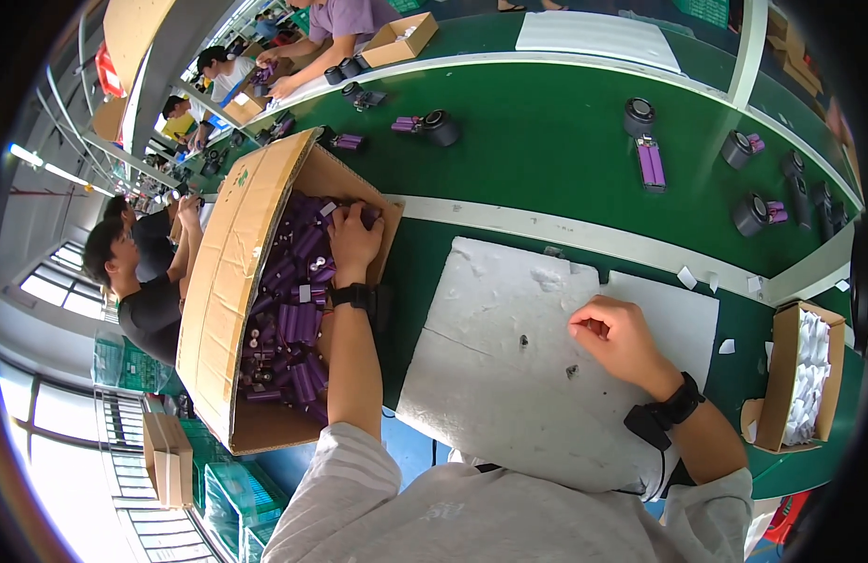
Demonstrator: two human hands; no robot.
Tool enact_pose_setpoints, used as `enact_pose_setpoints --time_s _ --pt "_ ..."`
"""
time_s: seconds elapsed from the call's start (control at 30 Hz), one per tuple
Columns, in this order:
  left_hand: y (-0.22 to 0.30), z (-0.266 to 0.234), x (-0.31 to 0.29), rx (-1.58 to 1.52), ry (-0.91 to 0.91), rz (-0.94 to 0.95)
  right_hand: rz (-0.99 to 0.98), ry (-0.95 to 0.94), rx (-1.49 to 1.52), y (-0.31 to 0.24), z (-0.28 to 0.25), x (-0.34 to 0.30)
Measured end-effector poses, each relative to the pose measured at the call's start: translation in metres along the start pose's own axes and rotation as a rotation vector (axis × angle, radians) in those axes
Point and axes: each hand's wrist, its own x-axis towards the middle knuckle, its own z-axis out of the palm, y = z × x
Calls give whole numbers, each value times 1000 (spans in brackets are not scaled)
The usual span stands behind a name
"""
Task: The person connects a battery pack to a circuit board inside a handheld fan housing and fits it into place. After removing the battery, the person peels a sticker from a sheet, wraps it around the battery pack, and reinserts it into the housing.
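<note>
My left hand (pixel 355 242) reaches into a tilted cardboard box (pixel 229 310) at the left, its fingers curled round a purple battery pack (pixel 370 215) near the box's far side. Many more purple cylindrical battery packs (pixel 300 322) lie heaped loosely inside, some with small white tags. Above a worn white foam sheet (pixel 490 352), my right hand (pixel 624 340) is loosely closed, thumb against the curled fingers; nothing shows in it. Both wrists wear black bands with small devices.
Dark round device heads with purple packs attached, one of them (pixel 640 117), stand on the green belt (pixel 547 141) beyond a white rail. An open carton (pixel 781 375) of white slips is at the right. Co-workers (pixel 143 291) work at the left and far side.
</note>
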Motion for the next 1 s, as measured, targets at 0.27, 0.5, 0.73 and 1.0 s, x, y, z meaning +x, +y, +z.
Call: enact_pose_setpoints --time_s 0.27,0.5,0.73,1.0 --pt "-9 -14 -4 -94 -112 160 20 -5 5 -2 1 1" --pt "-16 -11 -1 -77 -80 190 0 6 -5 -2 0 1" --pt "-27 -35 8 -408 -257 98 -13 -2 2 0 2 1" --pt "98 -104 -69 -1549 -953 40 122 -2 70 -4 -2 2"
